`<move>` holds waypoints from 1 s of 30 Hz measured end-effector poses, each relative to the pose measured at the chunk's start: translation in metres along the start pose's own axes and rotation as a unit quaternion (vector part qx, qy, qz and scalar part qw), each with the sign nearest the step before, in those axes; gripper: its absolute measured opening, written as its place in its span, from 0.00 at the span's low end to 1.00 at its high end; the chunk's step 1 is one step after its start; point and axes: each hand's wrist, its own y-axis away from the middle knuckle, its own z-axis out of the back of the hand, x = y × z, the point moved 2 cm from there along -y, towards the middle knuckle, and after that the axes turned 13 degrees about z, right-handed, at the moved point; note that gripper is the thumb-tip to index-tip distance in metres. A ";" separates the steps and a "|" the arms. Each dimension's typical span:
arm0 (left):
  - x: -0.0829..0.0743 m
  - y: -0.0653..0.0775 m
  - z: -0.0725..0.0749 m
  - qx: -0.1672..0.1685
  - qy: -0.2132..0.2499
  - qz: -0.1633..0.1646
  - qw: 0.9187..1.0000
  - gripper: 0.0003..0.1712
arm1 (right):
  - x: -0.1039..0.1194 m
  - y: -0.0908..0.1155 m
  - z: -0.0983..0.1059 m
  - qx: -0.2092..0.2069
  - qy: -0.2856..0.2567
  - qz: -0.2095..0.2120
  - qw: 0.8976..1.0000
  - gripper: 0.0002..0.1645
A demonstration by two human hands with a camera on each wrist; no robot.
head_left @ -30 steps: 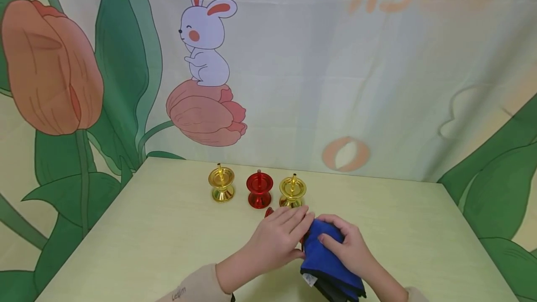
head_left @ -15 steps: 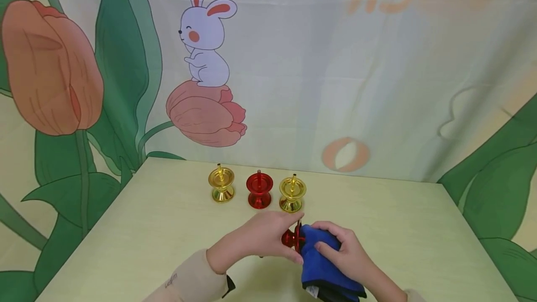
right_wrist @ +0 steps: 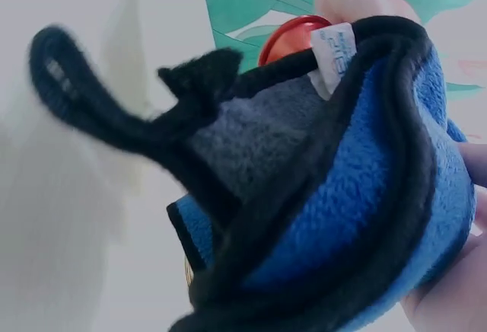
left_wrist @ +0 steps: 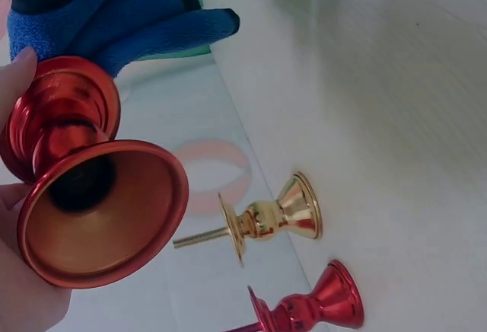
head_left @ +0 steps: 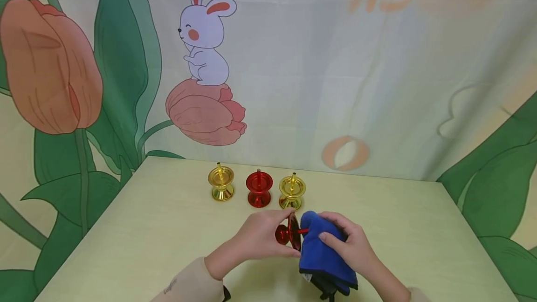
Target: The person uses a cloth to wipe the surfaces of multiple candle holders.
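Observation:
My left hand [head_left: 266,236] holds a red metal candle holder [head_left: 284,234] tipped on its side, thumb and fingers at its dish rim. Its red spike points right, and the tip is hidden by a folded blue cloth [head_left: 323,250]. In the left wrist view the hollow base of this candle holder [left_wrist: 114,218] faces the camera. My right hand [head_left: 348,241] grips the cloth, thumb on the near face and fingers behind. Black edging, a grey inner side and a white label [right_wrist: 335,49] show on the cloth [right_wrist: 327,187] in the right wrist view.
Behind the hands stand a gold candle holder [head_left: 221,183], a red candle holder [head_left: 259,189] and another gold candle holder [head_left: 292,191], all upright in a row on the pale table [head_left: 168,236]. A printed curtain [head_left: 285,59] hangs at the table's back edge.
The left hand first lay flattened against the cloth's side, covering most of the red candle holder. It has since drawn slightly left, exposing dish and spike. The right hand keeps the cloth.

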 end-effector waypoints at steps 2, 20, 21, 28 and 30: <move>0.004 0.001 0.001 -0.025 0.016 0.019 0.999 0.47 | -0.002 0.000 0.004 -0.020 -0.006 -0.028 0.999 0.20; -0.004 0.007 0.000 -0.138 0.095 -0.008 0.986 0.47 | -0.001 -0.001 -0.006 0.030 0.024 0.011 0.999 0.15; -0.004 0.007 0.000 -0.140 0.094 -0.006 0.986 0.48 | 0.000 -0.001 -0.008 0.036 0.040 0.030 0.998 0.14; -0.008 0.009 -0.001 -0.159 0.083 -0.013 0.984 0.49 | 0.006 -0.003 -0.013 0.030 0.075 0.091 0.993 0.10; -0.009 0.009 -0.001 -0.168 0.071 -0.026 0.983 0.50 | 0.007 -0.004 -0.014 0.021 0.069 0.084 0.994 0.10</move>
